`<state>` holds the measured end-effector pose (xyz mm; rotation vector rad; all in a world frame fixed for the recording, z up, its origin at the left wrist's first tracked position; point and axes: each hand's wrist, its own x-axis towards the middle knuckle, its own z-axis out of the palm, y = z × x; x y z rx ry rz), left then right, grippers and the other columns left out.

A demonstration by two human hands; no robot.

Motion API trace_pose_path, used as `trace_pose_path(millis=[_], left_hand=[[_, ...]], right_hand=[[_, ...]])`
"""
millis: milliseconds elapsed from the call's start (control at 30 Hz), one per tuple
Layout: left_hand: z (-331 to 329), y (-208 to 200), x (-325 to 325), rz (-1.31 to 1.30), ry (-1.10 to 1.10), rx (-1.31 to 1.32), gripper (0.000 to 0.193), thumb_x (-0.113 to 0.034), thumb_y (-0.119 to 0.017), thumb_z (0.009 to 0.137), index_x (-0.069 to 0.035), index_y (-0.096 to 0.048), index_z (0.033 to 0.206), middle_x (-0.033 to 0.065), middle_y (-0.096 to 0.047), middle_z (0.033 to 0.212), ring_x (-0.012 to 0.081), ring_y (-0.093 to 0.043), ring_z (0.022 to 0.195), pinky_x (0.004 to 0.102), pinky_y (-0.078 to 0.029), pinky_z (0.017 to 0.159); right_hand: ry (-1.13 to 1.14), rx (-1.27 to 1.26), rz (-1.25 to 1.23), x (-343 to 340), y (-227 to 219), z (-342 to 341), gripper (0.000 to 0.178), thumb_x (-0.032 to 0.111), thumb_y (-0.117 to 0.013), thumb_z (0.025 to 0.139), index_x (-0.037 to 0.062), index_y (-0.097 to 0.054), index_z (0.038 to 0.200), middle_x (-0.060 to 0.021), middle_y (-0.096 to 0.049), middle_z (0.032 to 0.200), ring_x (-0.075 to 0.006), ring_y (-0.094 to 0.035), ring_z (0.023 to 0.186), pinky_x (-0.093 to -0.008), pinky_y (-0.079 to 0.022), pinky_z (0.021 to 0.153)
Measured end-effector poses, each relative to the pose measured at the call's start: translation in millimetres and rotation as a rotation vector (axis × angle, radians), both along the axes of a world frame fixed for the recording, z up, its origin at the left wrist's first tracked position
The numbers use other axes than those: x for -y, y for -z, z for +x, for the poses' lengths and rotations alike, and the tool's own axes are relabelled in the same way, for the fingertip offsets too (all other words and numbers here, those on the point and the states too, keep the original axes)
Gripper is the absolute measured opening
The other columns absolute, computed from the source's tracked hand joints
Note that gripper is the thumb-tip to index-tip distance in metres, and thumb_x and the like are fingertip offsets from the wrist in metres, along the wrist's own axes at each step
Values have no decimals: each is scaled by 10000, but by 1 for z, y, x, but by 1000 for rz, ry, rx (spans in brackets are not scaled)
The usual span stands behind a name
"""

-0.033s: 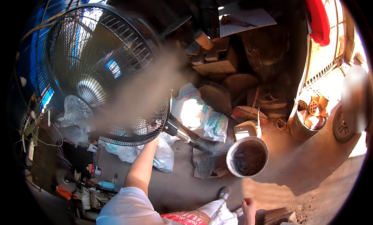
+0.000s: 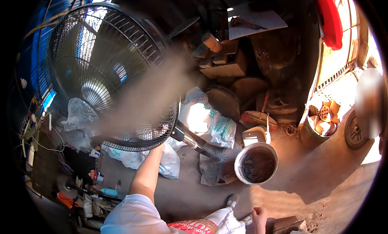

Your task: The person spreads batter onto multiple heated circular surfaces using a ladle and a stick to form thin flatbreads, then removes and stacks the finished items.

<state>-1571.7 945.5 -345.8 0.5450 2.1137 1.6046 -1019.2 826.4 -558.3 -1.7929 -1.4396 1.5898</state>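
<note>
A large black pedestal fan [image 2: 97, 129] fills the upper left, its round wire guard facing up and its silver pole [image 2: 196, 147] slanting down to the right. My left forearm [image 2: 145, 177] reaches up beneath the lower rim of the guard. The fan hides my left hand, so its fingers and any hold on the fan do not show. Low in the view, by my leg, my right hand [image 2: 258, 216] hangs with its fingers curled into a loose fist. Nothing shows in it.
White plastic sacks [image 2: 214, 127] lie behind the fan pole. A bucket [image 2: 241, 175] of dark ash stands beside a dustpan [image 2: 254, 135]. Farther right are a bin [image 2: 313, 136] of used honeycomb briquettes and a wheel [image 2: 355, 131]. Broken bricks [image 2: 289, 225] lie near my right hand.
</note>
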Motion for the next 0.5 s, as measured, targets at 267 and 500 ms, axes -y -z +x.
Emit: trace_pose_path(millis=[267,500], left_hand=[[31,-16,12,-34,-8,33,708,-350,-721,742,-220,-310,1304,27,-425,1216,216,-432,1112,548,-376,892],[24,-14,15,-73,8,13,763,-336,-719,741,-229,-254,1336,43,-383,1266,241,-436,1114,545,-388,876]], right_hand=[[-92,78,27,10,-87,63,249,163,-580,796,-7,-617,974,-194,-633,898,-315,-604,855,-379,-471,774],[4,136,37,13,-90,44,236,135,-610,783,4,-635,977,-166,-644,952,-277,-609,912,-356,-460,842]])
